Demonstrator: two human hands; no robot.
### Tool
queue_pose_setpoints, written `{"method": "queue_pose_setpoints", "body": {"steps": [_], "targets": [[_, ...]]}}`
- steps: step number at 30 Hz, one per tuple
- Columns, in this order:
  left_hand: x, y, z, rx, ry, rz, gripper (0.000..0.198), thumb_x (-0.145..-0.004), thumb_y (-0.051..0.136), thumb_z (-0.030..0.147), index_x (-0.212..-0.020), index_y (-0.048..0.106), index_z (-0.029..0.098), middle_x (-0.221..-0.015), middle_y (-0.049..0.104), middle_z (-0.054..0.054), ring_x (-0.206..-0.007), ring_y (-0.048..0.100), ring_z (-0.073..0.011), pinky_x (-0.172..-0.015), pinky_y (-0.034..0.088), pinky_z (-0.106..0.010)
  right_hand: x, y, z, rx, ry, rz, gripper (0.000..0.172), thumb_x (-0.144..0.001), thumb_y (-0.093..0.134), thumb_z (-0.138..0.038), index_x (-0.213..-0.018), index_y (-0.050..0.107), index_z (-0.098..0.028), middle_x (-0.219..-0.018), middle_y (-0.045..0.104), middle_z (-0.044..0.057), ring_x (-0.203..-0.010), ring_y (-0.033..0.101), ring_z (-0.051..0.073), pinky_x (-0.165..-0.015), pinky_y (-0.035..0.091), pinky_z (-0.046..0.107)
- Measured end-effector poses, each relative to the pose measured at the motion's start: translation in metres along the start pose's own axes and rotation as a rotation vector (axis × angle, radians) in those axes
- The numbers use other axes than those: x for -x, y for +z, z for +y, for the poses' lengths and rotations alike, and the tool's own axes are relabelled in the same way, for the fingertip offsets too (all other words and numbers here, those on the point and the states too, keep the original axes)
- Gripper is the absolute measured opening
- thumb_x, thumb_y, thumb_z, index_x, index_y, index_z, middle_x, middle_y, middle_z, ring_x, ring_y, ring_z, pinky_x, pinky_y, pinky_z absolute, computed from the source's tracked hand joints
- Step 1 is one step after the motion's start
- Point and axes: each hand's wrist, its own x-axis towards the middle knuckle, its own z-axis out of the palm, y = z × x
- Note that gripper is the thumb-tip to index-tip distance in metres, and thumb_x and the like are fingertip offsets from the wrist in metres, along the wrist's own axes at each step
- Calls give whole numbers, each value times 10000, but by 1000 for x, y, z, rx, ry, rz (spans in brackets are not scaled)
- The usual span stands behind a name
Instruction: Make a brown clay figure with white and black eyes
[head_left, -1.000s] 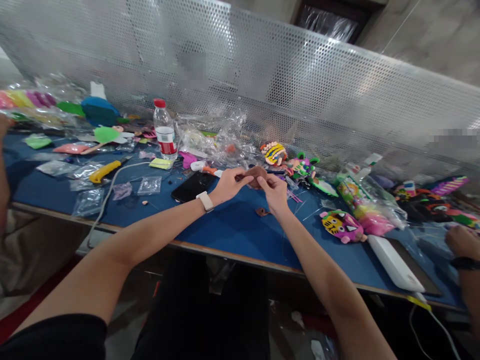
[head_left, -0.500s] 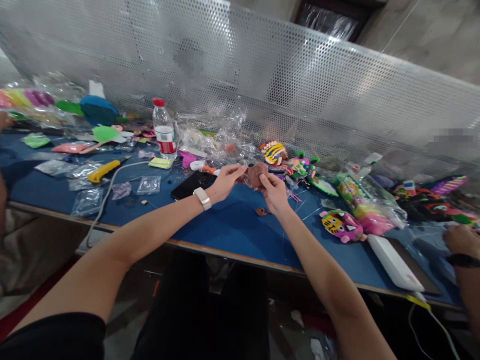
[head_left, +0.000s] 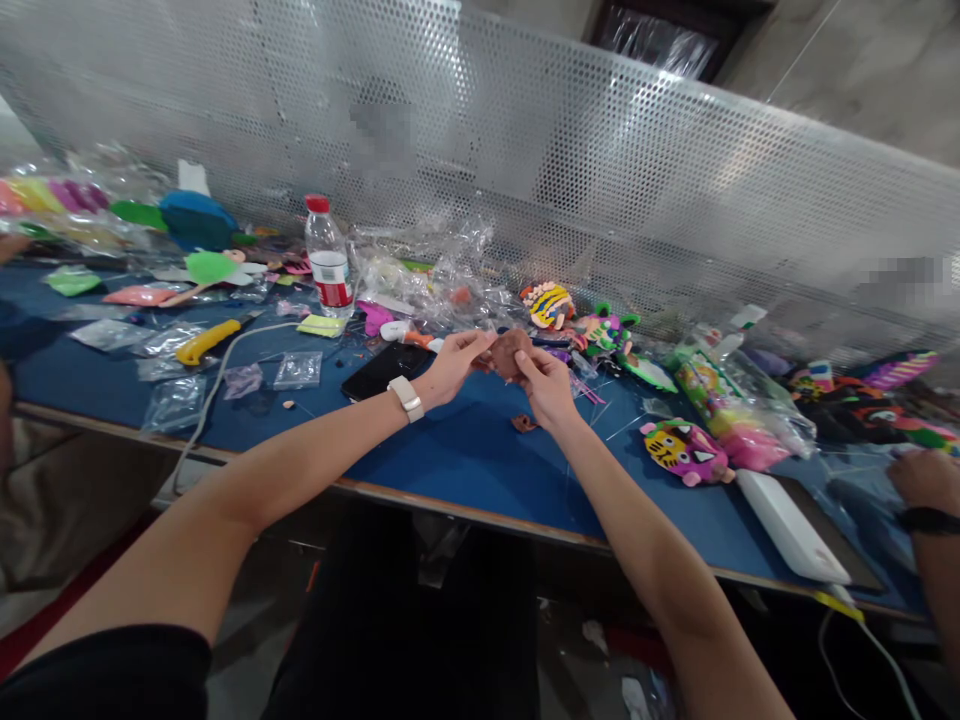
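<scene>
A flattened brown lump of modelling clay (head_left: 510,352) is held up over the blue table between both hands. My left hand (head_left: 456,366) pinches its left edge with thumb and fingers. On the right side my right hand (head_left: 549,385) grips it, the thumb pressed on its near face and the other fingers partly hidden behind. Below the hands, a small brown clay scrap (head_left: 523,424) lies on the table. Just left of my left hand rests a black phone (head_left: 384,370).
A bottle with a red cap (head_left: 328,262) stands at the back left, near a yellow cutter (head_left: 208,342). To the right lie a colourful clay mask (head_left: 684,450) and a white power bank (head_left: 791,528). A perforated metal screen (head_left: 480,150) borders the back. Another person's hand (head_left: 926,480) is far right.
The brown clay has tilted and shifted slightly left between my fingers. Both hands stay nearly in place. At the far left edge, another person's hand has moved a little.
</scene>
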Motion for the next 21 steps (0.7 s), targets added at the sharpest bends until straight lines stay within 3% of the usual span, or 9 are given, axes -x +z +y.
{"method": "queue_pose_setpoints", "body": {"steps": [3,10,21], "targets": [[0,0,2,42,4,-1,481,-861,765,651,-811,689,179,-751,676,-30,-685,642,-144,-645,548,-307,-1,-1,0,-19,-38,19,444,-758,856,-629,-940,768,-233,-857,790,22,-727,735,197,-655,618,334],[-1,1,5,21,-23,125,515,-733,866,639,-833,766,144,-771,718,-47,-694,612,-135,-669,520,-292,0,3,-5,19,-74,98,419,-730,883,-605,-857,777,-220,-756,756,-1,-665,686,182,-650,592,328],[1,0,1,-9,-23,102,457,-767,849,594,-781,771,144,-700,687,-37,-671,588,-126,-653,477,-279,1,5,-6,-53,-94,153,399,-711,904,-560,-863,784,-211,-745,747,-9,-658,676,174,-656,594,324]]}}
